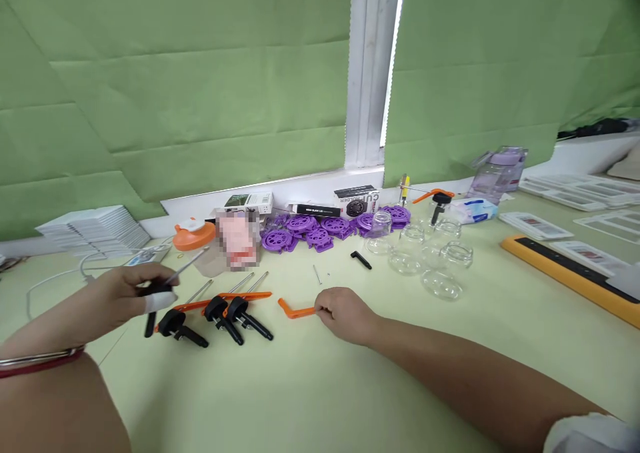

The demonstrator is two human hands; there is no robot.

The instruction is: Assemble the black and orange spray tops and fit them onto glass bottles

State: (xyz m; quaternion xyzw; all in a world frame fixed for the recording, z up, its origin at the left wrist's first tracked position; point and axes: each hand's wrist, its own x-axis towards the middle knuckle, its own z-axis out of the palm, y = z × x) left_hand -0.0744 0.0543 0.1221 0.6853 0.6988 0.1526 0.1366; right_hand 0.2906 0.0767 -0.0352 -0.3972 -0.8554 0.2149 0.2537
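My left hand [127, 293] grips a black-handled part with a thin metal rod [186, 266] sticking up to the right; one finger wears a white cover. My right hand [345, 313] rests on the pale green table [310, 386], fingers closed on the end of an orange plastic arm [295, 311] lying flat. Between the hands lie three assembled pieces [220, 313] with black handles, orange arms and metal rods. A loose black handle [361, 259] and a small metal pin [317, 274] lie beyond my right hand.
Purple plastic wheels [320, 229] are heaped at the back, beside several small clear glass jars [430, 256]. Small boxes [356, 201], an orange lid [193, 234] and a purple bottle [497, 171] line the window sill. An orange-edged board [570, 269] lies right; white trays [93, 229] are stacked left.
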